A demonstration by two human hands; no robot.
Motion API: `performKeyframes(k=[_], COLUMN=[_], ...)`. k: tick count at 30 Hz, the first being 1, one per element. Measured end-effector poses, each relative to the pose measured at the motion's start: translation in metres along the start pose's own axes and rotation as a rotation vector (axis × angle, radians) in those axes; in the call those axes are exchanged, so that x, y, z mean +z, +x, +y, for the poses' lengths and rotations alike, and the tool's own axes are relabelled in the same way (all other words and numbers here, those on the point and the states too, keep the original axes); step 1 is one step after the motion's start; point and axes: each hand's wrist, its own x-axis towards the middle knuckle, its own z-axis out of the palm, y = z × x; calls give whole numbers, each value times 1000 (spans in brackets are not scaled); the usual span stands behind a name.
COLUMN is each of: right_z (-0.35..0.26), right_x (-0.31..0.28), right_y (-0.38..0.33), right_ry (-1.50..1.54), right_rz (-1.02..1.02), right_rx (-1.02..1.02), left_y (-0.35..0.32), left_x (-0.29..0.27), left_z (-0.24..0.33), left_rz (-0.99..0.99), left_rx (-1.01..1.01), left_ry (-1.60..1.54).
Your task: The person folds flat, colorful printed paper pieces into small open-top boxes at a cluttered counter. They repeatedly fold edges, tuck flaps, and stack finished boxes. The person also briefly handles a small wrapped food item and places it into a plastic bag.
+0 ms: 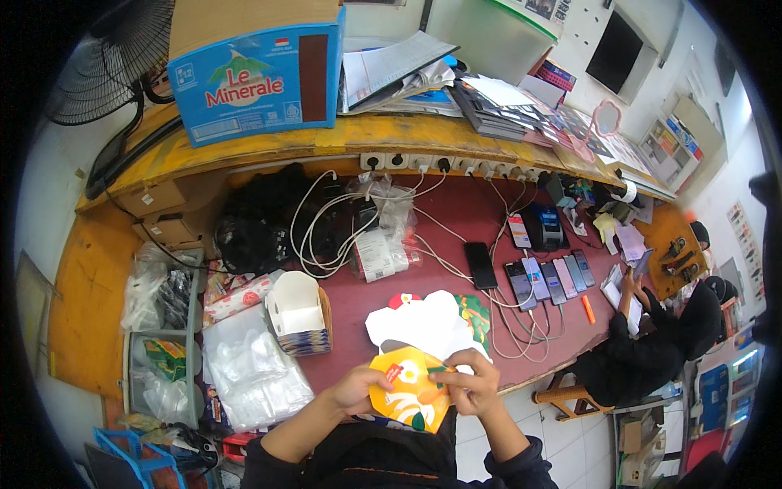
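Maroon desk [456, 208]: at its near edge, left hand [353, 391] and right hand [476, 383] pinch an angular yellow carton [410, 394] printed white, orange, green.

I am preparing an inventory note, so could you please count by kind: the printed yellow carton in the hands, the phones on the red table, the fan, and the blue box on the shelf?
Yellow carton: 1
Phones: 8
Fan: 1
Blue box: 1
Total: 11
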Motion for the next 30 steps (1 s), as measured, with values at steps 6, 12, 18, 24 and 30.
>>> performKeyframes(k=[6, 12, 18, 24, 30], right_z=[-2, 21, 42, 10, -17], right_x=[5, 14, 35, 42, 76], right_y=[-10, 0, 19, 80, 139], right_ry=[-161, -49, 170, 22, 141], right_rz=[-146, 19, 4, -18, -564], right_rx=[42, 457, 914, 517, 249], left_y=[8, 32, 12, -25, -52], left_x=[4, 19, 12, -18, -36], left_z=[1, -4, 4, 51, 62], left_rz=[129, 42, 471, 442, 632], left_rx=[75, 382, 1489, 1558, 1676], left_ry=[113, 1570, 2199, 1705, 1878])
